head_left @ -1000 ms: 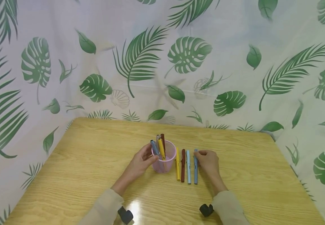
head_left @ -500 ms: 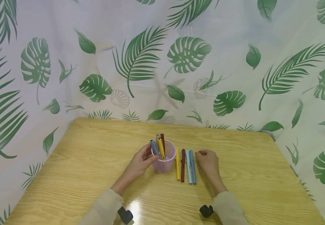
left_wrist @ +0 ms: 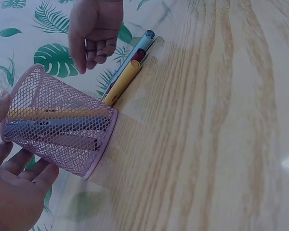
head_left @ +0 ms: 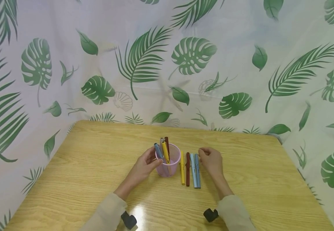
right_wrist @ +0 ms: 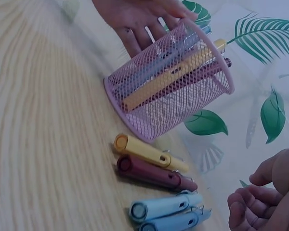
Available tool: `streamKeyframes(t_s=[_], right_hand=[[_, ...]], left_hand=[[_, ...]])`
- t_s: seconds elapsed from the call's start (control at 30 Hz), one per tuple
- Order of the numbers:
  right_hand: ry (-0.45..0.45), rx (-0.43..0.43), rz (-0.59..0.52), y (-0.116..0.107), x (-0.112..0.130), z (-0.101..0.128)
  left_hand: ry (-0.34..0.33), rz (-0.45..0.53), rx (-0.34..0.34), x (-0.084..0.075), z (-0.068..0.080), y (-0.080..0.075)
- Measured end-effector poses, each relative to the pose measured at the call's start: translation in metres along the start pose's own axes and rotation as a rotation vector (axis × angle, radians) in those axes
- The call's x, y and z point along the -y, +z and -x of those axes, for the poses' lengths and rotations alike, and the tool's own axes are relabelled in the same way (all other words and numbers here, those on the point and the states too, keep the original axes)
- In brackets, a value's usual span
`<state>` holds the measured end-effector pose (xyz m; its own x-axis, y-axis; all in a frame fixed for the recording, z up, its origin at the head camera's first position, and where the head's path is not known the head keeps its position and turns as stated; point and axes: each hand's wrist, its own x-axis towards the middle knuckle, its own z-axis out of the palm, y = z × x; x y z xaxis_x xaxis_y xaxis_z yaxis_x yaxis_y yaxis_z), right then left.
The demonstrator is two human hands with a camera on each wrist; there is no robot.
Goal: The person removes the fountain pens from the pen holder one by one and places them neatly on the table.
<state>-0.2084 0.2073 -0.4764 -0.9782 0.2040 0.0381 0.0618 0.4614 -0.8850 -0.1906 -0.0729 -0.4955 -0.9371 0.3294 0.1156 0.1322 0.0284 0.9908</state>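
My left hand [head_left: 143, 165] holds a pink mesh pen cup [head_left: 176, 160] at its left side, thumb near the rim and fingers behind. Several capped pens stand in the cup, among them a blue-grey one [head_left: 158, 150] and a yellow one [head_left: 165, 150]. To the cup's right lie a yellow pen [head_left: 182, 171], a dark red pen [head_left: 188, 171], a light blue pen [head_left: 193, 171] and a blue pen [head_left: 198, 173], the last two side by side. Just right of the blue pen's upper end, my right hand [head_left: 213, 162] hovers with loosely curled fingers, holding nothing.
A wood-grain table [head_left: 97, 154] carries everything. Behind it hangs a white cloth [head_left: 155, 64] printed with green leaves. A small black device [head_left: 128, 220] sits at the left cuff, and another black device [head_left: 210, 215] at the right cuff.
The blue pen has slid left against the light blue one. My right hand has let go of it and lifted slightly away. The left hand stays on the cup.
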Motion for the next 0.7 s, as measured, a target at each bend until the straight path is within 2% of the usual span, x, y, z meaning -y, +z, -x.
streamKeyframes(t_s=[0.23,0.47,0.7], right_hand=[[-0.068,0.059,-0.119,0.010,0.015,0.001],[-0.123,0.080,-0.121,0.018,0.033,0.002],[-0.137,0.089,-0.136,0.028,0.044,0.002]], left_hand=[[0.009,-0.008,-0.003,0.001,-0.001,0.001],[0.009,-0.010,-0.004,0.001,-0.002,0.001],[0.010,-0.004,-0.006,0.000,-0.002,0.001]])
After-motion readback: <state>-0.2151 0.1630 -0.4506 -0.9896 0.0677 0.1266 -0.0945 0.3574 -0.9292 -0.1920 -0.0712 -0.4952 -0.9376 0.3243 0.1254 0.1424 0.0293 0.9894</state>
